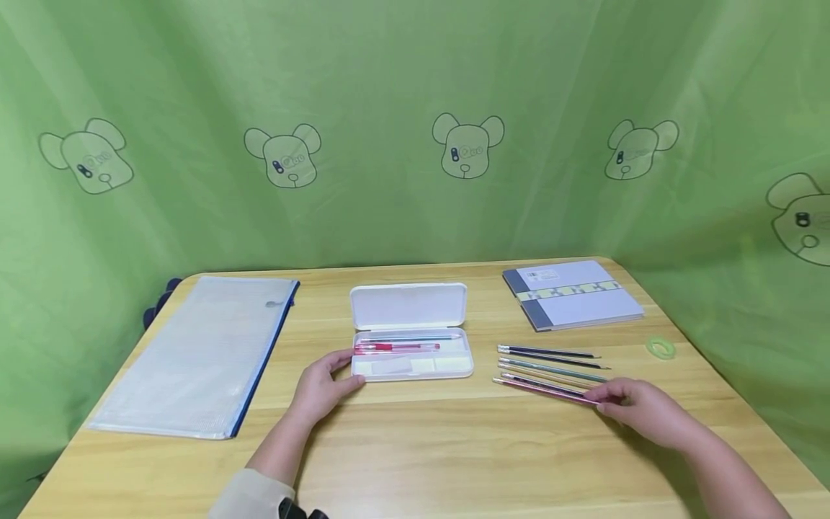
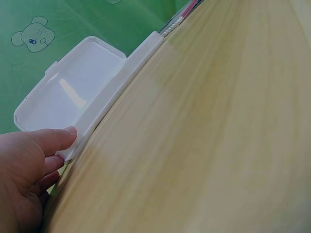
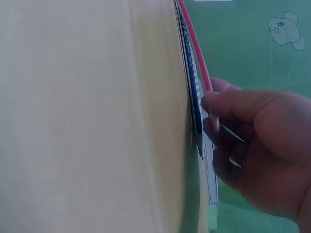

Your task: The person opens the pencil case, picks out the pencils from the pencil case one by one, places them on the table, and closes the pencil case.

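A white pencil case [image 1: 415,365] lies with its lid [image 1: 408,306] raised, holding a red pen [image 1: 398,347], a pencil [image 1: 415,338] and a white block that looks like an eraser [image 1: 392,365]. My left hand [image 1: 322,389] grips its left end, thumb at the front corner, as the left wrist view also shows. My right hand [image 1: 642,411] pinches a red pencil [image 3: 197,46] near its sharpened end between thumb and fingers. That pencil's far end is beside several other pencils [image 1: 551,369], which lie side by side right of the case.
A clear zip pouch with a blue edge [image 1: 194,357] covers the table's left side. At the back right lies a grey-and-white notebook [image 1: 577,294] with a patterned band. A green ring [image 1: 661,347] sits near the right edge. Green curtains [image 1: 389,216] surround the table [image 1: 454,447].
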Demonstrator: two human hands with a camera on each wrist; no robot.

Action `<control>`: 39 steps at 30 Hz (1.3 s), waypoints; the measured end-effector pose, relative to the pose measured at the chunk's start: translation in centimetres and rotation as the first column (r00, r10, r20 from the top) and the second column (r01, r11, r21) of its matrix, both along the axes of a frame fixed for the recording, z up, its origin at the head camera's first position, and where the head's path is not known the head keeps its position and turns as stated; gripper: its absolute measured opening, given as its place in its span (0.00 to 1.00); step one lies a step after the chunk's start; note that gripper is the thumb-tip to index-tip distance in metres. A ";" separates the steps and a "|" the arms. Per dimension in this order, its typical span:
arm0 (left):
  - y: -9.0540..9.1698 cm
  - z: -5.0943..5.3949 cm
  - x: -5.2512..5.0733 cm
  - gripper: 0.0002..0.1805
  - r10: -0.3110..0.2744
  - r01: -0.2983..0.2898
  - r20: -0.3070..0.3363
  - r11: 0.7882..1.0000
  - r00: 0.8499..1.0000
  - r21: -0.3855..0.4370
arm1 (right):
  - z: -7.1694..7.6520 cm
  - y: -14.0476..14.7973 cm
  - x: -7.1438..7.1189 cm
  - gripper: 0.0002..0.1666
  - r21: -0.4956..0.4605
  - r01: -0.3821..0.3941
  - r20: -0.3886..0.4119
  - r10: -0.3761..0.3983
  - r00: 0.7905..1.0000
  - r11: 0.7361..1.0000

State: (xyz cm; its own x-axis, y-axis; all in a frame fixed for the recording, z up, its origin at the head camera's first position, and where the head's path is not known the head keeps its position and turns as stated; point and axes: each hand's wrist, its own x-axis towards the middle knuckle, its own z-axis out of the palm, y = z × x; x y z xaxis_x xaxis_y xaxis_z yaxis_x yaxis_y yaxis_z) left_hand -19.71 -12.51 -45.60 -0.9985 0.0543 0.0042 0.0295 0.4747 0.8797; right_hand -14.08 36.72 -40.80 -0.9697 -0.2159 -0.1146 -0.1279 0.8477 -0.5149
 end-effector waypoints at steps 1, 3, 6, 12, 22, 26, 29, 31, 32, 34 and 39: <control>0.0 0.0 0.0 0.28 0.001 -0.001 0.000 1.000 1.000 -0.001 | 0.0 0.1 0.0 0.11 0.008 0.003 0.003 -0.003 1.000 1.000; 0.0 0.0 0.0 0.28 0.002 -0.002 -0.001 1.000 1.000 -0.006 | -0.1 0.1 0.0 0.10 0.019 0.004 0.006 -0.004 1.000 1.000; 0.0 0.0 0.1 0.28 0.005 -0.005 0.001 1.000 1.000 -0.008 | -0.2 0.2 -0.1 0.09 0.041 0.003 -0.004 -0.003 1.000 0.999; -0.1 0.0 0.0 0.28 0.010 -0.010 0.000 1.000 1.000 -0.007 | -0.3 0.3 -0.2 0.08 0.078 0.007 -0.027 -0.005 1.000 0.997; 0.0 0.0 0.1 0.28 0.009 -0.009 0.007 1.000 1.000 -0.006 | -0.3 0.0 -0.2 0.09 0.078 0.018 -0.029 -0.016 0.999 0.997; -0.1 0.0 0.1 0.28 0.009 -0.009 0.003 1.000 1.000 -0.004 | 0.1 -0.4 -0.1 0.15 0.030 0.037 -0.048 -0.036 0.998 0.999; -0.1 0.0 0.0 0.28 0.010 -0.010 0.003 1.000 1.000 -0.003 | 0.5 -1.2 -0.5 0.18 -0.018 0.038 -0.058 -0.039 0.998 0.999; -0.1 0.0 0.0 0.28 0.010 -0.010 0.004 1.000 1.000 -0.004 | 0.7 -2.0 -1.0 0.18 -0.034 0.036 -0.074 -0.039 0.997 0.999; -0.1 0.0 0.0 0.28 0.010 -0.010 0.005 1.000 1.000 -0.005 | 0.8 -2.4 -1.3 0.17 -0.040 0.034 -0.081 -0.038 0.996 0.999; 0.0 0.0 0.0 0.28 0.013 -0.012 0.007 1.000 1.000 -0.008 | 1.0 -3.3 -1.9 0.16 -0.047 0.023 -0.103 -0.028 0.994 0.999; 0.0 0.0 0.0 0.28 0.013 -0.013 0.007 1.000 1.000 -0.008 | 1.2 -5.8 -3.5 0.15 -0.079 -0.004 -0.119 -0.005 0.993 0.997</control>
State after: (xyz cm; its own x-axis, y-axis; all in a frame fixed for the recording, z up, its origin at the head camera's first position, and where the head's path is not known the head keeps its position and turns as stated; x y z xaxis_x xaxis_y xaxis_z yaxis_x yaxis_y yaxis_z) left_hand -19.72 -12.50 -45.55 -0.9991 0.0417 -0.0034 0.0172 0.4820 0.8760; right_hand -17.61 30.88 -39.61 -0.9755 -0.2193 0.0194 -0.1921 0.8049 -0.5614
